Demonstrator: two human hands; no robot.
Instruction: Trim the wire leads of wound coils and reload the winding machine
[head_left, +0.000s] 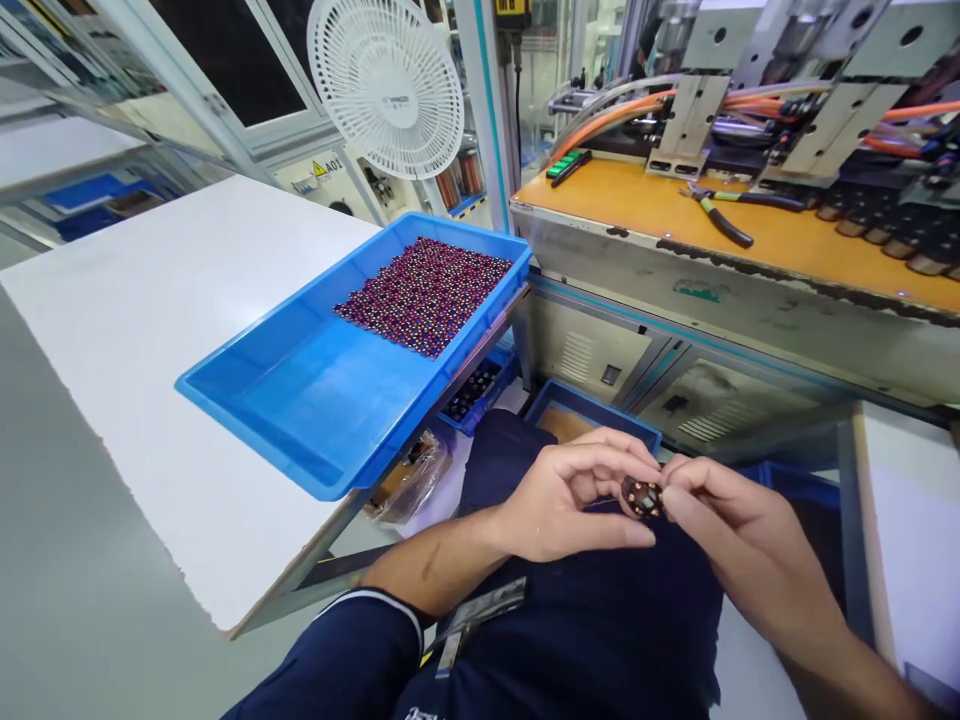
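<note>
Handle the small dark part [641, 498], gripped by the right hand [757, 530] at the frame's lower right and loosely ringed by the half-open left hand [544, 500], with light, even pressure, sparing its coppery spots.

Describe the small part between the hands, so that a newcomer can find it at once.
Find the person's dark clothing at the bottom, then the left hand and right hand above it. Between them is a small dark part with copper-coloured spots. Unlike the many pieces massed in the blue tray, it is alone.
</note>
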